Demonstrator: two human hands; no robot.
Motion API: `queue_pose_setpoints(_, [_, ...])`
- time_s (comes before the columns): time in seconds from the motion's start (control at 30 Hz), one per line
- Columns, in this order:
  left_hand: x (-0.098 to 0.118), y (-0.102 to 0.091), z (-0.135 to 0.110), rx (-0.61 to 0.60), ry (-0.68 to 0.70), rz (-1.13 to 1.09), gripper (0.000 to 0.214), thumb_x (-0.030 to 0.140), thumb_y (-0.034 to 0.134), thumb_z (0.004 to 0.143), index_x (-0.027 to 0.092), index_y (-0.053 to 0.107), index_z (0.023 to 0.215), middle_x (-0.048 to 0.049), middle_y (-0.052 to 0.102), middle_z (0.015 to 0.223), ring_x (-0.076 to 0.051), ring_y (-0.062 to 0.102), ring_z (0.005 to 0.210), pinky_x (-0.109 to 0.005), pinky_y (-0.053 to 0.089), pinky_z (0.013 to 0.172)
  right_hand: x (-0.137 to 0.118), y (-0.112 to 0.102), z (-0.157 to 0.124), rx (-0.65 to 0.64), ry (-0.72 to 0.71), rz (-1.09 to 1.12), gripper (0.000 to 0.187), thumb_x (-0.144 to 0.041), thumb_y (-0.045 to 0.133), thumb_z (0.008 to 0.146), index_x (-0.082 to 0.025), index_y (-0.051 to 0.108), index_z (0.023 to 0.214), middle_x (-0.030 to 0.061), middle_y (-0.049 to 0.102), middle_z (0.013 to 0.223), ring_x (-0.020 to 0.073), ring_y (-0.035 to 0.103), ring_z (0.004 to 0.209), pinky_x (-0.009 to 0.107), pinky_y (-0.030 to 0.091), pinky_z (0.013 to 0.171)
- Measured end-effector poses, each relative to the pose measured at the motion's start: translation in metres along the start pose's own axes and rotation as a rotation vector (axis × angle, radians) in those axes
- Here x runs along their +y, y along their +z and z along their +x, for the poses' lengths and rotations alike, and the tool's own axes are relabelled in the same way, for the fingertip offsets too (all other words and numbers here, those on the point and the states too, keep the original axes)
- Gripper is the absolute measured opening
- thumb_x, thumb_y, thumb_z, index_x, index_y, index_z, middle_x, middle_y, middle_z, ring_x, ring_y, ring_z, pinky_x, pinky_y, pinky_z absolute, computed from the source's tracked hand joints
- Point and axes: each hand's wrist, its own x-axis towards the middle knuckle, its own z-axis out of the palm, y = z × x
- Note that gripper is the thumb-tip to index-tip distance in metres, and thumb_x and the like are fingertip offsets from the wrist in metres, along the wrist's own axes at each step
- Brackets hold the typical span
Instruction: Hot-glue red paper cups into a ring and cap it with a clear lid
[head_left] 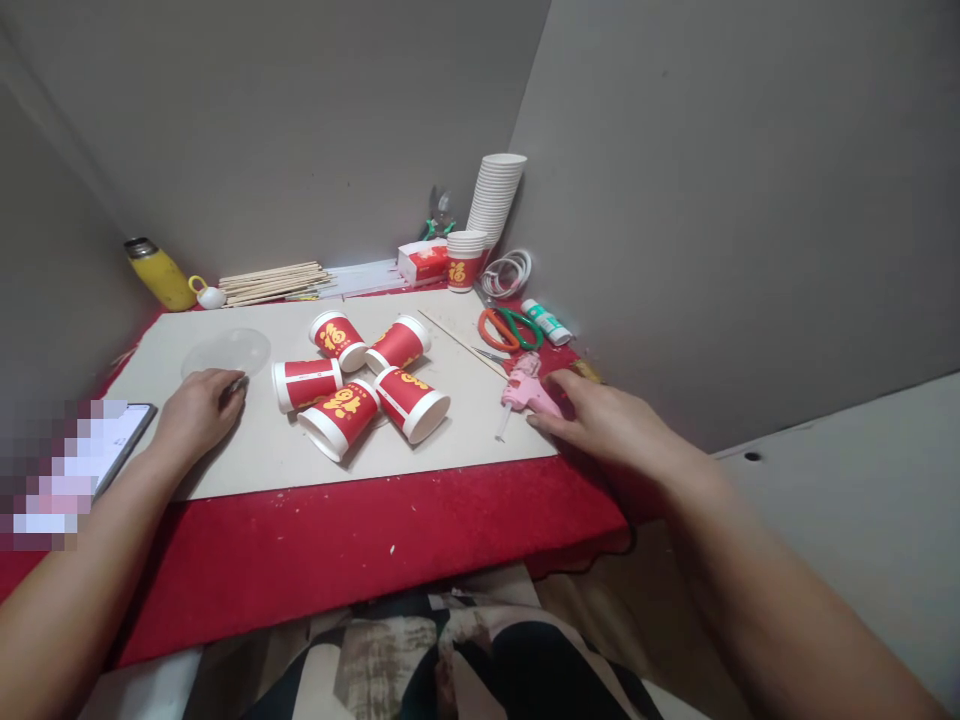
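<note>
My right hand is closed around the handle of a pink hot glue gun, which lies at the board's right side with a clear glue stick end pointing toward me. My left hand rests on the left of the pale board, fingers curled together; a small dark thing shows at the fingertips, too small to name. Just beyond it lies a clear round plastic disc. Between my hands, several red and white paper cups lie on their sides in a ring, bases toward the middle.
Orange and green handled scissors, a wooden skewer and a glue bottle are near the glue gun. Behind stand stacked cups, pliers, skewers and a yellow bottle. A phone lies left. Grey walls enclose the table.
</note>
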Motion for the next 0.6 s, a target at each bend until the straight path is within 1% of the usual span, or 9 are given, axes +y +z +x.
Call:
queue_pose_setpoints(0.13, [0.000, -0.001, 0.000, -0.010, 0.027, 0.009, 0.056, 0.039, 0.032, 0.091, 0.009, 0.069, 0.119, -0.0184, 0.072, 0.116, -0.032, 0.064, 0.108, -0.041, 0.049, 0.097, 0.000, 0.011, 0.003, 0.059, 0.018, 0.015, 0.037, -0.053, 0.049, 0.091, -0.020, 0.056, 0.108, 0.0130, 0.071, 0.096, 0.0279, 0.066, 0.076, 0.032, 0.035, 0.057])
queue_pose_setpoints(0.27, [0.000, -0.002, 0.001, -0.008, 0.039, 0.012, 0.054, 0.038, 0.032, 0.090, 0.009, 0.070, 0.117, -0.0190, 0.071, 0.116, -0.033, 0.064, 0.106, -0.042, 0.049, 0.096, 0.003, 0.018, 0.003, 0.131, 0.016, 0.115, 0.034, -0.050, 0.050, 0.090, -0.021, 0.053, 0.107, 0.0104, 0.070, 0.088, 0.0280, 0.065, 0.073, 0.033, 0.039, 0.061])
queue_pose_setpoints(0.33, [-0.001, -0.001, 0.001, -0.004, 0.037, 0.017, 0.052, 0.037, 0.034, 0.090, 0.011, 0.070, 0.116, -0.0184, 0.071, 0.116, -0.033, 0.063, 0.106, -0.043, 0.050, 0.094, 0.004, 0.018, 0.000, 0.168, 0.019, 0.199, 0.029, -0.048, 0.051, 0.089, -0.022, 0.050, 0.102, 0.0099, 0.069, 0.089, 0.0270, 0.064, 0.073, 0.034, 0.041, 0.063])
queue_pose_setpoints(0.4, [-0.002, 0.000, 0.002, 0.000, 0.037, 0.019, 0.049, 0.037, 0.035, 0.089, 0.013, 0.070, 0.115, -0.0174, 0.072, 0.116, -0.033, 0.063, 0.107, -0.043, 0.050, 0.094, 0.005, 0.015, -0.005, 0.220, 0.011, 0.325, 0.026, -0.048, 0.054, 0.086, -0.024, 0.048, 0.096, 0.0093, 0.068, 0.090, 0.0255, 0.063, 0.072, 0.035, 0.044, 0.064])
queue_pose_setpoints(0.5, [-0.004, 0.002, 0.002, 0.003, 0.048, 0.016, 0.048, 0.037, 0.035, 0.090, 0.014, 0.070, 0.113, -0.0168, 0.072, 0.116, -0.032, 0.063, 0.107, -0.042, 0.050, 0.095, 0.008, 0.006, -0.013, 0.328, 0.024, 0.563, 0.028, -0.049, 0.062, 0.082, -0.026, 0.049, 0.090, 0.0088, 0.068, 0.091, 0.0241, 0.062, 0.075, 0.037, 0.048, 0.070])
queue_pose_setpoints(0.6, [-0.006, 0.003, 0.002, 0.001, 0.075, 0.010, 0.050, 0.037, 0.033, 0.091, 0.011, 0.070, 0.114, -0.0178, 0.072, 0.116, -0.032, 0.063, 0.106, -0.042, 0.049, 0.096, 0.012, -0.005, -0.019, 0.429, 0.135, 0.960, 0.037, -0.046, 0.074, 0.073, -0.027, 0.050, 0.094, 0.0074, 0.068, 0.088, 0.0219, 0.062, 0.072, 0.036, 0.050, 0.066])
